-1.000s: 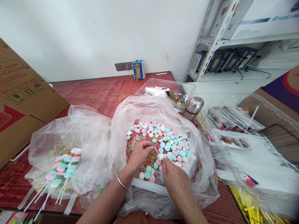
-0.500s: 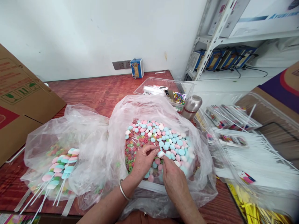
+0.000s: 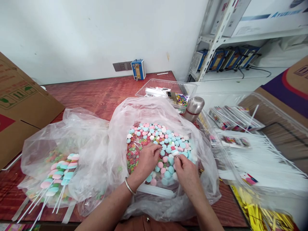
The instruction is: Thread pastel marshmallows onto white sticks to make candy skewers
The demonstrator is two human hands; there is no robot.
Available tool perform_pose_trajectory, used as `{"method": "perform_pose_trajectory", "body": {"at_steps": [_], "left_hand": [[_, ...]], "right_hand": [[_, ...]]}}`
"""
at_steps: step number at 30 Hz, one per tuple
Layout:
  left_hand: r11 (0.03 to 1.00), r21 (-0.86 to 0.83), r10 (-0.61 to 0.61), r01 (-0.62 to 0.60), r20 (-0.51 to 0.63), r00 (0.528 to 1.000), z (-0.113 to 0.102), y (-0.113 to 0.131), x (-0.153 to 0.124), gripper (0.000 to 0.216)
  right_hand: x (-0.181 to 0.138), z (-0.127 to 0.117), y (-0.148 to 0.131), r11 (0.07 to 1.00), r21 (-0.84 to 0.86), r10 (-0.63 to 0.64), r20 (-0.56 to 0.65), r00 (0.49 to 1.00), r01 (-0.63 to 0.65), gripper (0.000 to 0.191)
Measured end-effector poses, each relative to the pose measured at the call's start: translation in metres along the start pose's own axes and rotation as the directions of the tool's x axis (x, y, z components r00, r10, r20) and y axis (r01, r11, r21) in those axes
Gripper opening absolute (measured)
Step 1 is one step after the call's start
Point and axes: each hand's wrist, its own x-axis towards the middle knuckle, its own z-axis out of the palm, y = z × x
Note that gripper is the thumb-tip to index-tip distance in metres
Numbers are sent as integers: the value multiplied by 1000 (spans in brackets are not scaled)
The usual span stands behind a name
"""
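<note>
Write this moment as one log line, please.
Left hand: over candies | Right hand: white candy at fingertips, grip unclear | Plastic bag: around candies

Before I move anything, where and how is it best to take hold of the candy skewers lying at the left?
Probably by the bare white sticks, from the near side: they point toward the near edge of the table, free of sweets, while the stacked candies lie at the far end.

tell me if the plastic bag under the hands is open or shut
Open: the plastic bag has its mouth spread wide, leaving the candies in plain view.
</note>
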Motion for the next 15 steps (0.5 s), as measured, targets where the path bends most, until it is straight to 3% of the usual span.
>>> {"method": "perform_pose_trajectory", "body": {"at_steps": [2,5,10,15], "left_hand": [[982,181,50,-61,67,997,5,-5,6,13],[963,248,84,-107,103,991,14,-9,6,9],[980,162,104,-113,57,993,12,-9,-5,15],[982,-145,-136,124,-70,988,0,-21,-8,17]], "right_hand": [[4,-4,4,999,-48,-13,-4,1000,13,28],[11,-4,-2,986,-157,-57,14,998,59,22],[33,11,-25,956,-282,-72,60,996,86,18],[51,26,-30,960,-268,-69,49,996,80,11]]}}
